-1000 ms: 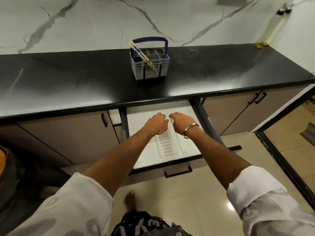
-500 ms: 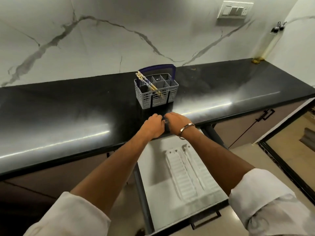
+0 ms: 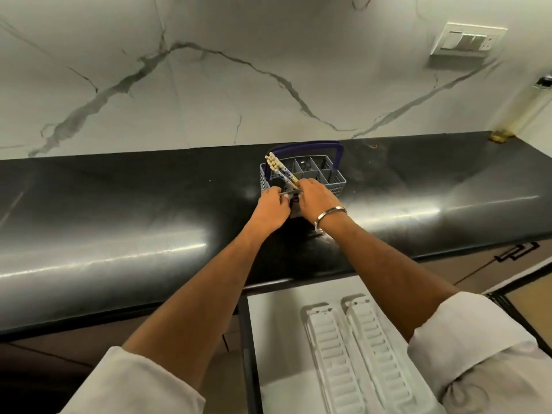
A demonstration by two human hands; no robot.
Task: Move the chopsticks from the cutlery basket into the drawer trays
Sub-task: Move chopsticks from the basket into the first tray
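Observation:
A grey cutlery basket (image 3: 336, 182) with a blue handle stands on the black counter. A bundle of pale chopsticks (image 3: 276, 167) with blue patterns leans out of its front left compartment, tips up and to the left. My left hand (image 3: 270, 209) pinches the basket's front rim. My right hand (image 3: 316, 198), with a metal bangle on the wrist, has its fingertips closed on the chopsticks where they enter the basket. Below the counter the drawer is pulled out, with two long white ribbed trays (image 3: 336, 363) side by side in it.
The black counter (image 3: 134, 234) runs the full width under a white marble wall. A switch plate (image 3: 466, 41) sits on the wall at upper right. Cabinet doors with black handles (image 3: 516, 253) lie right of the drawer (image 3: 274, 339).
Both hands rose from the drawer, passed the counter's front edge and reached the basket. The view tilted up and moved closer, so the basket looks bigger.

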